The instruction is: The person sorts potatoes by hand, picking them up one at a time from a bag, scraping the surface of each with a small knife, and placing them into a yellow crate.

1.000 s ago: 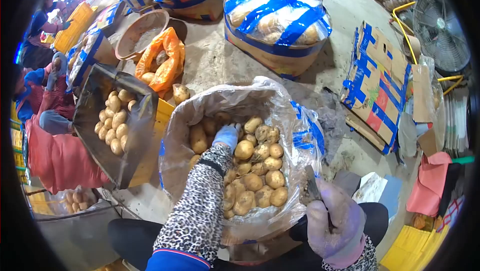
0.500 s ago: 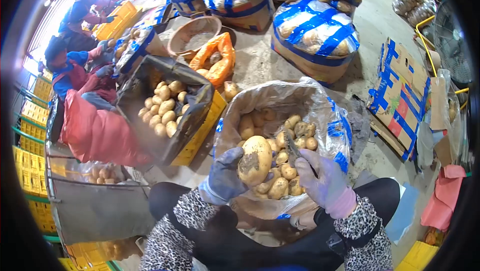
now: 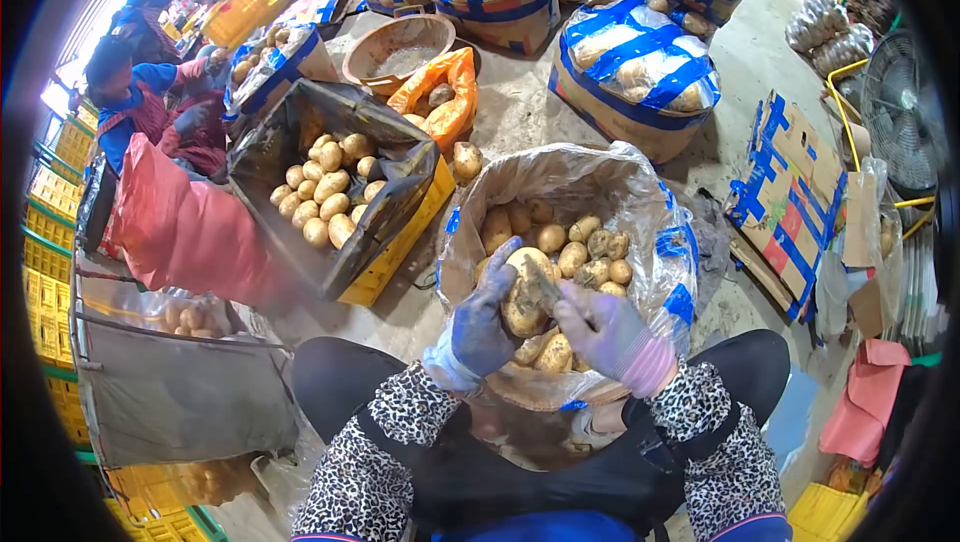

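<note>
Gloved, my left hand [image 3: 478, 330] is wrapped round the left side of a large potato [image 3: 526, 292]. My right hand [image 3: 608, 332], also gloved, grips a dark knife [image 3: 543, 282], its blade against the potato's face. Both hands are over a plastic-lined sack [image 3: 560, 164] with blue tape, which holds several smaller potatoes [image 3: 573, 258], some with dirt on them. The lower potatoes are partly hidden by my hands.
Left of the sack stands a yellow crate [image 3: 400, 232] with a black liner and potatoes. Behind are an orange bag [image 3: 450, 102], a round basin [image 3: 400, 52] and taped boxes [image 3: 635, 82]. Flattened cardboard [image 3: 790, 202] lies right. Other people [image 3: 140, 102] sit at upper left.
The knife has come across onto the large potato as my right hand moved left. The potato has shifted slightly right and turned, and my left fingers now point up. The view has shifted a little.
</note>
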Demonstrator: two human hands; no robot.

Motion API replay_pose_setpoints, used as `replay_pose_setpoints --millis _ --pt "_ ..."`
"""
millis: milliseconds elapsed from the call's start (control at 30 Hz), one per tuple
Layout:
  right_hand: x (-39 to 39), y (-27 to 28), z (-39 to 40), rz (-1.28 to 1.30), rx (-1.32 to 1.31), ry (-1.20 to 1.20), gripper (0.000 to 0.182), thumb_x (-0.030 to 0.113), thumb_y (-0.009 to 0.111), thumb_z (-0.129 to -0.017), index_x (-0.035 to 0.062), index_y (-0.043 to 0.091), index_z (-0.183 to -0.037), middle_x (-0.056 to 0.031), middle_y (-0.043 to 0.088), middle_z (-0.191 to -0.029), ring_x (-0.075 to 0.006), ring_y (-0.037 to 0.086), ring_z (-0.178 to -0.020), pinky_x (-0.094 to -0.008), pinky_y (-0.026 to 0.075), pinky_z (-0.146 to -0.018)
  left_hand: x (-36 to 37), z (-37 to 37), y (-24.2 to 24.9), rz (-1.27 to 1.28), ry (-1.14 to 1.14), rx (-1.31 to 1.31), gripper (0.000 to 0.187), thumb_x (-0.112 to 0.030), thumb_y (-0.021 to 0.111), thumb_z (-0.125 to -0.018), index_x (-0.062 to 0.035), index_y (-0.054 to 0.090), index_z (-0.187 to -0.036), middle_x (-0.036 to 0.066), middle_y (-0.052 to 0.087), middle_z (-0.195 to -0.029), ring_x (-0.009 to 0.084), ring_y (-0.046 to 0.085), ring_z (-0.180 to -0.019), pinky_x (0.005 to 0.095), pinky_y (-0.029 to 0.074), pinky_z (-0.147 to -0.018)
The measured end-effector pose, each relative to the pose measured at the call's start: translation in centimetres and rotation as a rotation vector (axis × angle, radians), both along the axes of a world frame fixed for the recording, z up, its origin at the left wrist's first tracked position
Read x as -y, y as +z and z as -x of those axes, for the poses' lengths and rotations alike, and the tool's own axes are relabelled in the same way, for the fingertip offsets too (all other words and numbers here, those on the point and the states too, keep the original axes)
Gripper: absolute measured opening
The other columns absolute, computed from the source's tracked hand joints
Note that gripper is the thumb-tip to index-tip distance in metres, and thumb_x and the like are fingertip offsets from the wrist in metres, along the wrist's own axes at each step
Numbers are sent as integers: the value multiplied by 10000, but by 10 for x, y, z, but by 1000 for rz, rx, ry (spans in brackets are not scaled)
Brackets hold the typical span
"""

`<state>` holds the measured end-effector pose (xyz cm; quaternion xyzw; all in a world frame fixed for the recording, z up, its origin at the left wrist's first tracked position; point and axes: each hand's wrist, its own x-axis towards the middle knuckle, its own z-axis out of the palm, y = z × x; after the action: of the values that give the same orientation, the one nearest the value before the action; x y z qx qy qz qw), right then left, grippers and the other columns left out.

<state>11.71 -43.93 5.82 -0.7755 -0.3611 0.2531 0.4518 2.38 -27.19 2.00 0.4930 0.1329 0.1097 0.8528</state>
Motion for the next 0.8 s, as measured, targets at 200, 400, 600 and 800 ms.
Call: replay_pose_setpoints --millis 200,400,600,800 --pt "6 -8 -5 36 349 77 365 247 564 -965 13 625 -1239 -238 671 -1131 -374 681 -979 -408 566 -848 -11 -6 6 -873 22 9 785 -79 802 -813 4 372 -1464 154 508 -1392 207 536 -1241 339 442 -1053" --pt "8 -12 -20 -56 676 184 277 140 624 -912 78 658 -1179 -172 693 -1107 -331 702 -888 -411 590 -743 -11 -16 7 -958 83 -13 787 -106 812 -811 4 373 -1454 151 585 -1288 227 595 -1167 331 485 -1002" --pt "10 -4 -26 -59 323 47 293 203 629 -924 25 660 -1154 -191 695 -1072 -338 702 -912 -407 582 -775 -5 -16 2 646 -29 170 717 -121 761 -856 16 336 -1418 167 564 -1288 276 576 -1202 399 477 -1035" --pt "8 -7 -13 -33 603 165 291 149 651 -912 21 646 -1174 -195 695 -1034 -352 701 -893 -408 585 -750 -8 -3 -4 -403 -30 53 626 -149 709 -900 24 365 -1393 208 586 -1281 306 601 -1176 433 477 -1036"
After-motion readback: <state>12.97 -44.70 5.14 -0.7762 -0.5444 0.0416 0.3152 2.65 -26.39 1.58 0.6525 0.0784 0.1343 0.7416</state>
